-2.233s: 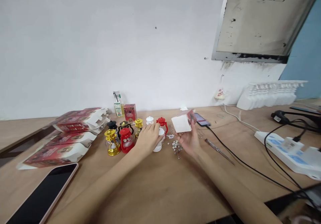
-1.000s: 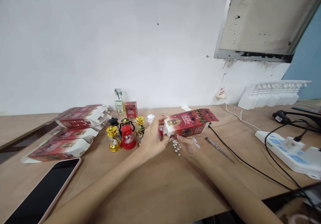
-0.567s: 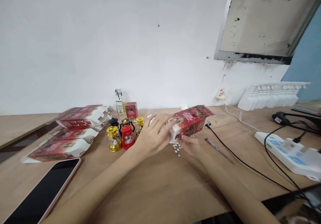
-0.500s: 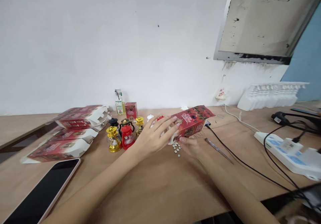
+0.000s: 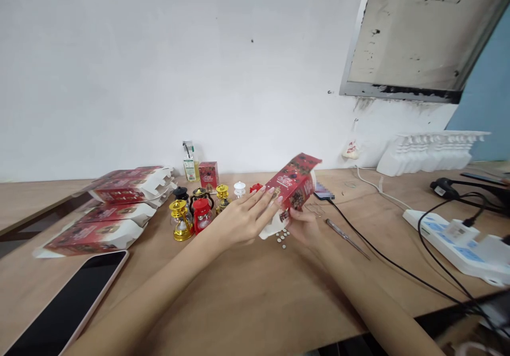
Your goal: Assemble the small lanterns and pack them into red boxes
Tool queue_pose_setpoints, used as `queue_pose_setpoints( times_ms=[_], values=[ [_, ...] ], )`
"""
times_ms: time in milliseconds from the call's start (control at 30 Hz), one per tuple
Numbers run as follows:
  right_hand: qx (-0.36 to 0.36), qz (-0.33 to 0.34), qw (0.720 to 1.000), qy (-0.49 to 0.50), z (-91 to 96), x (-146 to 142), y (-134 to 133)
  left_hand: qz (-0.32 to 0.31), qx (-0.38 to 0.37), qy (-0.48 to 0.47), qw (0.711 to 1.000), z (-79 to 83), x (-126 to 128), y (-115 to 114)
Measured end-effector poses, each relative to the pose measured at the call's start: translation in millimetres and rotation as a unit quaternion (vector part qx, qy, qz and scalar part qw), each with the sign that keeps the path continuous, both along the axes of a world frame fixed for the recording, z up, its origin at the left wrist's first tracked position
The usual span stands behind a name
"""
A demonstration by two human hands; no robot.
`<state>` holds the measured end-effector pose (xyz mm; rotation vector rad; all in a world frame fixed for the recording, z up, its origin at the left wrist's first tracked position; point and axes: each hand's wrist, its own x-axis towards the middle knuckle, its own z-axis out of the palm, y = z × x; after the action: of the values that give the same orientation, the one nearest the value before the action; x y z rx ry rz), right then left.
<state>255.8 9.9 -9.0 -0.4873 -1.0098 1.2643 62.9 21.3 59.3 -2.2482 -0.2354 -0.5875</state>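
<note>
A red printed cardboard box [image 5: 292, 183] is tilted in the air, its far end raised and white flaps at the near end. My left hand [image 5: 245, 215] lies along its left side, fingers stretched over the printed face and thumb hidden. My right hand [image 5: 303, 227] grips the lower right side with the thumb against the card. Several small round silvery pieces [image 5: 283, 235] lie on the table beneath. Left of my hands stand small lanterns, among them a gold one [image 5: 181, 223], a red one [image 5: 202, 217] and a white-topped one [image 5: 239, 187].
Flattened red boxes [image 5: 99, 228] are piled at left, near a phone [image 5: 71, 303]. A small red box [image 5: 209, 175] and a bottle [image 5: 190, 164] stand by the wall. At right are a screwdriver [image 5: 346, 237], cables and a power strip [image 5: 454, 244].
The box has turned, tilting more steeply, and its far end has moved left. A second phone behind it and the white-topped lantern show more now. Both hands stay on the box.
</note>
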Motion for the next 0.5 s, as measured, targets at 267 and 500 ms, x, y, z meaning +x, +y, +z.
queue_pose_setpoints(
  times_ms=[267,500],
  values=[
    [-0.081,0.016,0.995,0.054,13.8,11.7,2.8,0.025,-0.119,0.066,0.990,15.1,-2.0,-15.1],
    [-0.068,0.069,0.995,-0.006,14.4,13.9,-1.9,-0.010,-0.085,0.044,0.995,14.8,-3.3,-6.9]
  ],
)
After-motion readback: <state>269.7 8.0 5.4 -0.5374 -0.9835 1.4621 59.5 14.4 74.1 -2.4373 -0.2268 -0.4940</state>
